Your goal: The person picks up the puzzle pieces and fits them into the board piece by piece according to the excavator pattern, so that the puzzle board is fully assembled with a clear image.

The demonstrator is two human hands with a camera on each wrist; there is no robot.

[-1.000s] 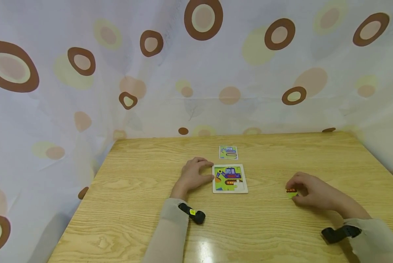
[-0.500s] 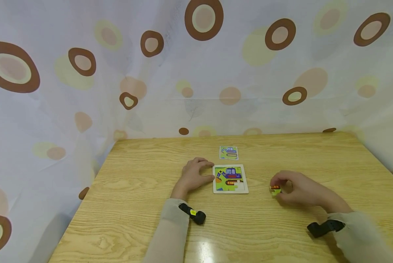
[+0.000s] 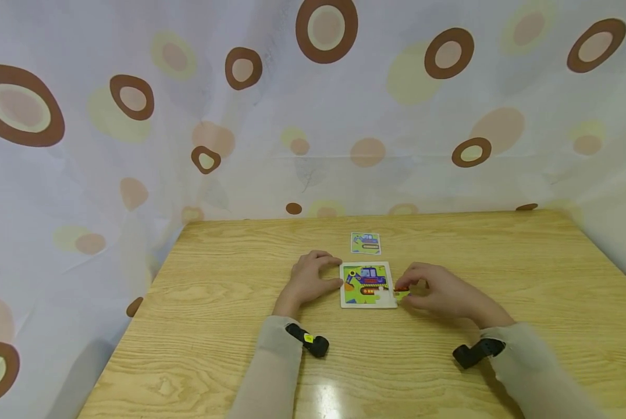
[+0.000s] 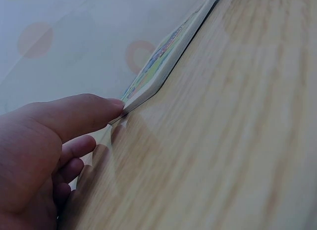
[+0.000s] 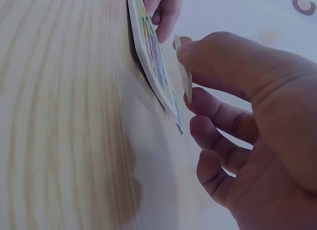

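A square puzzle board (image 3: 367, 306) with a pale frame lies flat on the table, showing a blue digger on green, with a pale gap at its lower right. My left hand (image 3: 308, 279) rests at the board's left side, thumb and forefinger touching the frame; in the left wrist view the straight thumb meets the frame's edge (image 4: 153, 86). Between thumb and finger, my right hand (image 3: 444, 292) pinches a green and red puzzle piece (image 3: 402, 293) at the board's right edge. The right wrist view shows that piece (image 5: 185, 76) edge-on, raised off the board.
A small picture card (image 3: 366, 243) with the same digger lies just behind the board. The wooden table (image 3: 229, 262) reaches back to a patterned curtain (image 3: 271, 116). Each wrist wears a black camera strap.
My right hand has moved left across the table with the puzzle piece, from well right of the board to its right edge. The left hand and the board have stayed in place.
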